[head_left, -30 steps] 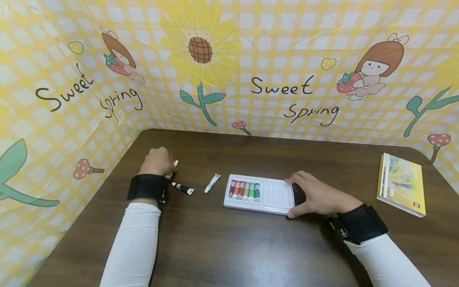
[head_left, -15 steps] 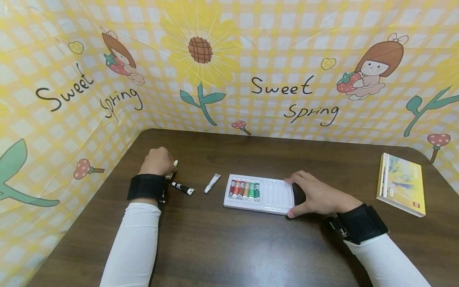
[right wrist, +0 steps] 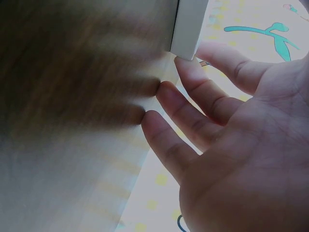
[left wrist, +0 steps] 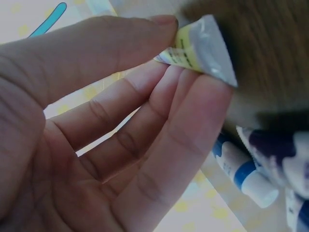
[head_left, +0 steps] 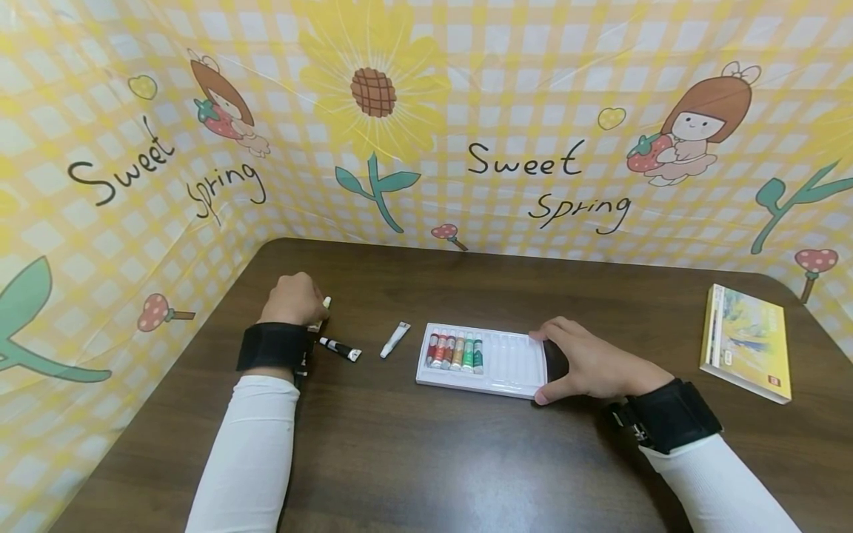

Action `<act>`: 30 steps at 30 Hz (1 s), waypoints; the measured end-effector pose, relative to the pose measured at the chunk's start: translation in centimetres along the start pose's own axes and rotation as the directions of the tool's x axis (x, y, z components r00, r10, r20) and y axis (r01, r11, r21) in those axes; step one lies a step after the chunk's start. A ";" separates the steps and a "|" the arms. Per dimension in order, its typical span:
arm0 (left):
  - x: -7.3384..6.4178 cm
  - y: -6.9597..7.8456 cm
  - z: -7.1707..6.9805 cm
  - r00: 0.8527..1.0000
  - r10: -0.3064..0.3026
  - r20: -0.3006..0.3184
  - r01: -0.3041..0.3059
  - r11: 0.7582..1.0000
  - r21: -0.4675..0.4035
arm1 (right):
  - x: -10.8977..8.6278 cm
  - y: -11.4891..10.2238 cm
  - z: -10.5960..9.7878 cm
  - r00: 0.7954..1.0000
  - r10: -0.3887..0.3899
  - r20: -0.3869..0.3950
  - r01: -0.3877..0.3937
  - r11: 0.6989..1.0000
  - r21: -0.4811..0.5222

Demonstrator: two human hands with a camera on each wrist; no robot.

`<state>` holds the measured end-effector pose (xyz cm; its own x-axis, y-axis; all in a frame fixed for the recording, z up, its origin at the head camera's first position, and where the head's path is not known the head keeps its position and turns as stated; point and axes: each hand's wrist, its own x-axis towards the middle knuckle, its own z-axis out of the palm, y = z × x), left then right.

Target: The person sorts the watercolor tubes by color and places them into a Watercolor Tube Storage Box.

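Observation:
My left hand [head_left: 293, 300] pinches a small paint tube with a yellow label [left wrist: 186, 48] between thumb and fingertips, at the left of the table. Close to that hand lie a black-labelled paint tube [head_left: 340, 349] and, further right, a white one [head_left: 395, 340]. More tubes, one with a blue band and white cap [left wrist: 244, 171], show beside the hand in the left wrist view. A white plastic paint tray [head_left: 513, 386] holds several red, orange and green tubes [head_left: 456, 353] in its left half. My right hand [head_left: 589, 363] holds the tray's right end, thumb at the near corner, forefinger at the far one.
A yellow-covered box or thick book [head_left: 749, 344] lies at the table's right. The brown wooden table [head_left: 440, 459] meets a yellow checked cloth [head_left: 520, 96] along its back and left sides. Black straps are round both wrists.

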<state>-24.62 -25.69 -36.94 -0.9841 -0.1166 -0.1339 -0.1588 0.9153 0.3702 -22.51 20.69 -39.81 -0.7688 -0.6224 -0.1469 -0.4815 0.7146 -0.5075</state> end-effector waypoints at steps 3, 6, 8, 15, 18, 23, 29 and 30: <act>0.0 0.0 0.0 1.000 -0.001 0.001 0.001 1.000 0.003 | 0.0 -0.1 0.0 1.000 0.004 0.002 -0.004 1.000 0.001; 0.0 0.0 0.0 1.000 -0.002 0.002 0.002 1.000 0.005 | 0.1 -0.1 0.0 1.000 0.010 0.006 -0.010 1.000 0.005; 0.0 0.0 0.1 1.000 -0.004 0.001 0.004 1.000 0.002 | 0.1 -0.2 -0.1 1.000 0.013 0.007 -0.013 1.000 0.007; 0.2 -0.2 0.2 1.000 -0.005 -0.007 0.005 1.000 0.004 | 0.1 -0.1 0.0 1.000 0.010 0.006 -0.010 1.000 0.007; 0.2 -0.1 0.2 1.000 -0.007 -0.008 0.007 1.000 0.005 | 0.1 0.0 0.0 1.000 0.007 0.004 -0.007 1.000 0.007; 0.2 0.0 0.1 1.000 0.000 -0.008 0.000 1.000 0.006 | 0.1 0.1 0.1 1.000 0.013 0.000 -0.013 1.000 0.009; 0.0 0.0 0.1 1.000 0.009 -0.016 -0.009 1.000 0.007 | 0.1 0.2 0.1 1.000 0.009 -0.005 -0.009 1.000 0.003; 0.0 0.0 0.1 1.000 0.010 -0.017 -0.010 1.000 0.006 | 0.1 0.2 0.1 1.000 0.008 -0.006 -0.008 1.000 0.004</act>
<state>-24.59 -25.68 -37.00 -0.9869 -0.1139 -0.1145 -0.1485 0.9188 0.3658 -22.64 20.76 -39.98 -0.7748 -0.6151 -0.1461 -0.4741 0.7182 -0.5094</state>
